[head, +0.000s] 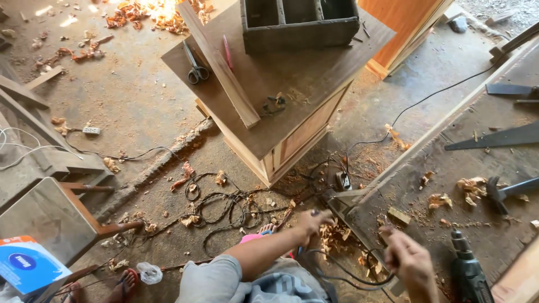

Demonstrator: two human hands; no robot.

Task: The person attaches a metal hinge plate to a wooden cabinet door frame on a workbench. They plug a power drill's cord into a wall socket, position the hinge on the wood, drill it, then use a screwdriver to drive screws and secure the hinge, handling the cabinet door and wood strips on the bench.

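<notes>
Reaching down, the left hand (312,220) closes on the black cable (337,272) by the table (443,168) edge while the right hand (405,255) grips its other stretch; the hands could jerk it, I judge, dragging the drill (469,272) off or snagging the floor tangle (230,205)

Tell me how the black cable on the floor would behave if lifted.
The cable lies in loose tangled loops, so it is probably floppy and would sag. It looks thin, likely light. Its loops cross each other among wood shavings, so lifting one part may drag the rest.
</notes>
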